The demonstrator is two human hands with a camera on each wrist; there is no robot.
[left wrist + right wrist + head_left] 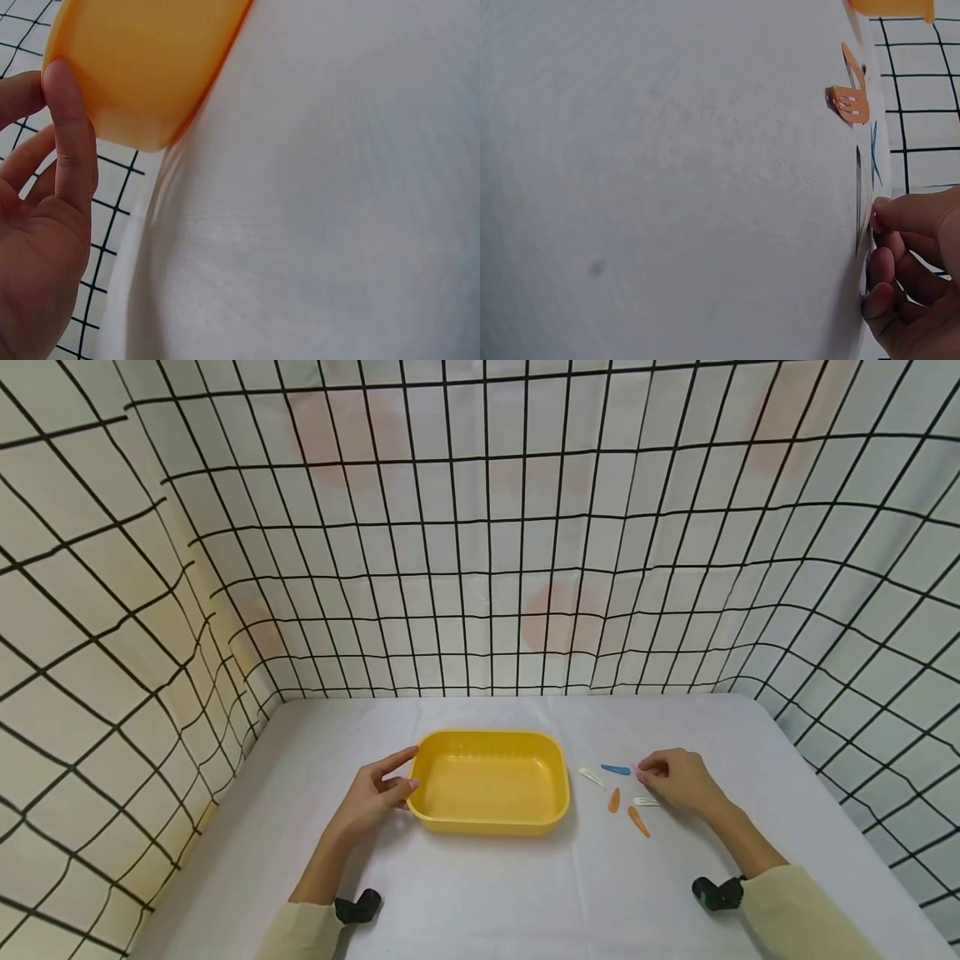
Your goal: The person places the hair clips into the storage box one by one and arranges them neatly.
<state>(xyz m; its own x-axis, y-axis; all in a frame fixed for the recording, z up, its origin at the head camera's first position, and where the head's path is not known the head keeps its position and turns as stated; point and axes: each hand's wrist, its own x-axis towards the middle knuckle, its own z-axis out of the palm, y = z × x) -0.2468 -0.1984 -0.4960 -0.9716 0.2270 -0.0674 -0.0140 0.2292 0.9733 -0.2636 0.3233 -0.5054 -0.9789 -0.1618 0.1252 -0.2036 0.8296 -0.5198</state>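
Note:
A yellow plastic tray [487,828] stands on the white-covered table. My left hand [372,795] holds its left end, thumb at the rim and index finger along the corner. To the tray's right, my right hand [681,781] pinches a small pink hair clip [636,771], mostly hidden by the fingertips. Snap hair clips lie loose around that hand: a blue clip [616,769], a white clip [592,777], another white clip [646,802] just below the fingers, an orange clip [614,800] and a second orange clip [638,821]. The orange clips also show in the right wrist view.
Behind the table [525,893] hangs a white cloth with a black wire grid [487,568]. The same grid runs along both sides. A black camera strap [358,907] is on the left wrist, and another camera [717,893] is on the right.

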